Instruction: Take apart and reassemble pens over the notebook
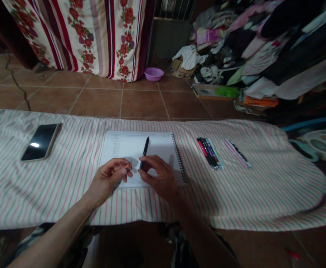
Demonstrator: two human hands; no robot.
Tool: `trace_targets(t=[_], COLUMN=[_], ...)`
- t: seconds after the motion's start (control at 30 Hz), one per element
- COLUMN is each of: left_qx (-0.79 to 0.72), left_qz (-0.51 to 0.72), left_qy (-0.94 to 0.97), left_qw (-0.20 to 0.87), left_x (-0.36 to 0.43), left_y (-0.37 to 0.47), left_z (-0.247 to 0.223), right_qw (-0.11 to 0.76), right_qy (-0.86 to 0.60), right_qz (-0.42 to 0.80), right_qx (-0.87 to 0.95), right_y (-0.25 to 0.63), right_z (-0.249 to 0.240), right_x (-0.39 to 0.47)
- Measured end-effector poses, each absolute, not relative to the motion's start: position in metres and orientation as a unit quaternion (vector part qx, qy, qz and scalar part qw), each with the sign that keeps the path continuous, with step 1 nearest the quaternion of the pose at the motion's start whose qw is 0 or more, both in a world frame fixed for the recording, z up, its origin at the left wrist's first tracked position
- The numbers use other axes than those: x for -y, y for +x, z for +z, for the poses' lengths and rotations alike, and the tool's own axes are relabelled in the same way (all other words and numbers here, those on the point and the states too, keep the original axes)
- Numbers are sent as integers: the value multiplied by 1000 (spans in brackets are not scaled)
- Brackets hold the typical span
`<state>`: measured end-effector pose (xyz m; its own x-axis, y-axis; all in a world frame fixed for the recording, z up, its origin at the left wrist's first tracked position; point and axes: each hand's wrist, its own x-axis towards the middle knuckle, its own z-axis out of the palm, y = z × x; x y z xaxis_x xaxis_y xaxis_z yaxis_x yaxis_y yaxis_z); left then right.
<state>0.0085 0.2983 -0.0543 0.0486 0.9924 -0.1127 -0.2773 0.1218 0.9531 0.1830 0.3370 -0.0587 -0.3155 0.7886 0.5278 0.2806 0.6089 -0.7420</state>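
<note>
Now, a black pen (145, 147) is over the open notebook (163, 149), its near end pinched between the right hand's (162, 178) thumb and fingers. Just beside it, the left hand (107, 178) grips a small orange piece (129, 165). Around the notebook, a striped cloth (76, 175) bears a phone (40, 142) leftward and grouped pens (209, 153) rightward.
</note>
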Motion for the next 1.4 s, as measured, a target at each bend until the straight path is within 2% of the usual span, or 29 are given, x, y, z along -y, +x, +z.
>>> trace_targets(t=[0.17,0.5,1.03,1.4], left_qx=[-426,-427,-341,-413], left_qz=[504,504,478,453], left_qy=[368,337,313,413], left_qw=[655,670,747,673], left_x=[-297,-301,-301,-302], left_y=[8,10,14,16], left_z=[-55,-65,-59,-64], right_qw=[471,479,484,479], right_qy=[-355,-364,-359,-366], right_qz=[249,207,195,195], right_qx=[768,772,774,774], right_y=[182,182,182,182], right_z=[-57,-57,-52,-54], right_x=[-337,-337,-332,-333])
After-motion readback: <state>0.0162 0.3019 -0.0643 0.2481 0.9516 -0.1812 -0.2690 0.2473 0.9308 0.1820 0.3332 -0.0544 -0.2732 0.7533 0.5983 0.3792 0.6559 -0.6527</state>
